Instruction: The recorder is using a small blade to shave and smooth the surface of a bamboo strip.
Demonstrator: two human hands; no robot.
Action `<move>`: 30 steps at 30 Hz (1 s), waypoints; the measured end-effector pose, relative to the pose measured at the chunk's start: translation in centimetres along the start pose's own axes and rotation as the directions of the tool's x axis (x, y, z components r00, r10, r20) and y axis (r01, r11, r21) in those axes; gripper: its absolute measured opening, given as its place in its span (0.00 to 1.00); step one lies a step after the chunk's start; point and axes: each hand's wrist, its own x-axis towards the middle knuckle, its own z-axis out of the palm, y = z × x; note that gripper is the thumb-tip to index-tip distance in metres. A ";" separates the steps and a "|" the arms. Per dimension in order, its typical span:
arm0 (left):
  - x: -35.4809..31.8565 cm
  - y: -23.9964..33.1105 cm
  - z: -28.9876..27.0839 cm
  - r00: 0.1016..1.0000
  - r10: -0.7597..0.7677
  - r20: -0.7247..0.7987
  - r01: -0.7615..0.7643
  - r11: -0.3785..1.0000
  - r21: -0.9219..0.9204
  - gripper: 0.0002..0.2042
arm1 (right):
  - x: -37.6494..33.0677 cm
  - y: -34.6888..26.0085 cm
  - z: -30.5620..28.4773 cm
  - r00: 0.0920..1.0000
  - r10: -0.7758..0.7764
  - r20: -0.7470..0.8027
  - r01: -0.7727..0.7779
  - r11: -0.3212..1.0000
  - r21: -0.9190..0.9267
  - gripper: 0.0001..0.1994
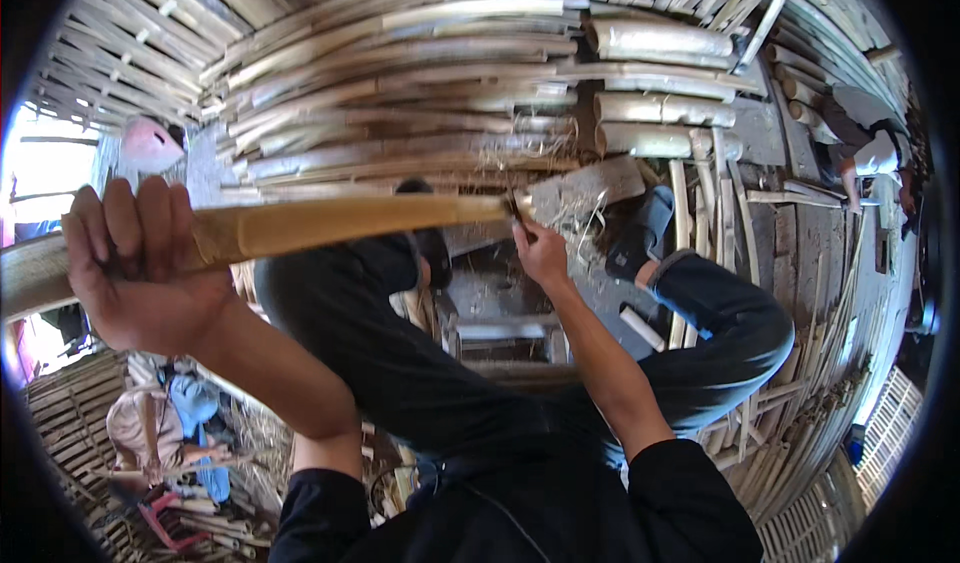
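Observation:
A long bamboo piece (340, 225) stretches across from the left edge to the middle, its yellowish face bared and its far end narrowing. My left hand (150, 263) is closed round its thick end, palm beneath and fingers curled over the top. At the narrow end, my right hand (542, 253) is closed on a small dark tool (513, 205), which looks like a blade and touches the bamboo there. The fingers hide most of that tool. Just beyond lies a wooden block (610, 180) with pale shavings (597, 218) around it.
Split bamboo strips (400, 73) are stacked ahead, beside thick bamboo poles (665, 110). More strips (725, 203) lie right of my bent legs (720, 333). One person (865, 143) works at the far right, another (150, 428) at lower left. A low wooden frame (505, 331) stands between my legs.

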 end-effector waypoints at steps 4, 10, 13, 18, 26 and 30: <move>1.0 -0.7 -0.8 0.999 -0.002 0.042 0.004 0.998 -0.056 0.14 | 0.2 0.5 0.6 0.991 -0.038 -0.129 0.052 0.993 0.111 0.19; 0.9 -0.4 -1.5 1.000 0.007 -0.027 -0.006 1.000 0.009 0.14 | 0.8 -1.1 0.7 0.995 -0.055 -0.082 0.047 0.994 -0.098 0.15; 0.1 -0.2 -0.7 0.996 -0.011 0.093 0.019 0.995 -0.095 0.14 | 1.8 3.5 0.9 0.985 0.174 0.006 -0.171 0.972 -0.161 0.17; 0.2 -0.2 -1.4 1.000 -0.007 0.022 0.008 0.999 -0.049 0.14 | 0.2 1.6 0.2 0.992 -0.119 -0.046 0.120 0.992 0.038 0.17; 0.3 -1.2 -0.2 0.957 0.086 -0.277 -0.034 0.981 0.189 0.13 | 0.1 5.0 0.0 0.988 0.109 0.107 -0.100 0.992 -0.081 0.18; 0.8 0.0 -2.2 0.999 0.010 -0.034 -0.009 1.000 0.027 0.11 | -1.6 3.0 2.2 0.998 0.020 -0.066 -0.025 0.997 -0.077 0.20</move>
